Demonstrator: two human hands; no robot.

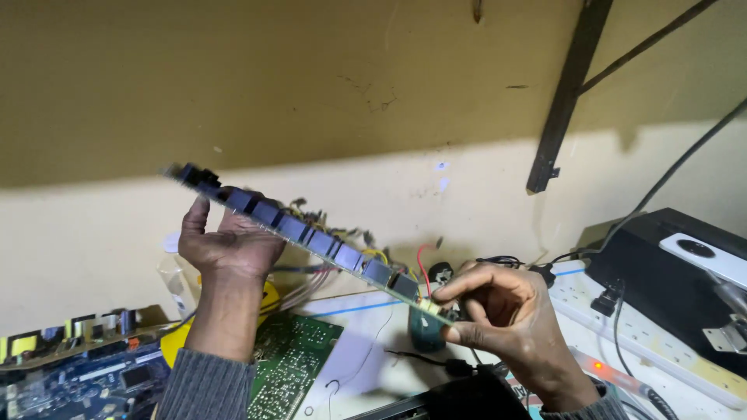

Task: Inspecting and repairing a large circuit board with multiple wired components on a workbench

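Head view shows a yellowish wall [373, 101] filling the far side, with a dark bracket [562, 101] running down it on the right. Below it, the desk [366, 342] carries a black box [685, 288] at the far right with a white power strip [654, 334] just in front of it, its small red lamp lit, and cables trailing off toward the wall. On the near left lie a blue circuit board [85, 377] and, beside it, a green circuit board [296, 358] flat on the desk. You hold the long narrow circuit board [311, 239] up in the air between both hands, above the desk, tilted so its far left end sits higher than its right end; held edge-on like this, its row of dark block components faces you, which looks like a way to sight along them. Your left hand [229, 249] cradles the board from behind near the raised end, fingers wrapped around its back edge and closed on it as a support. Your right hand [498, 311] grips the lower right end, thumb and forefinger pinched tight on the corner where a small yellow part sits. A thin red wire [422, 264] loops up just beside that pinch, and a tangle of coloured wires [342, 237] hangs behind the board's middle.
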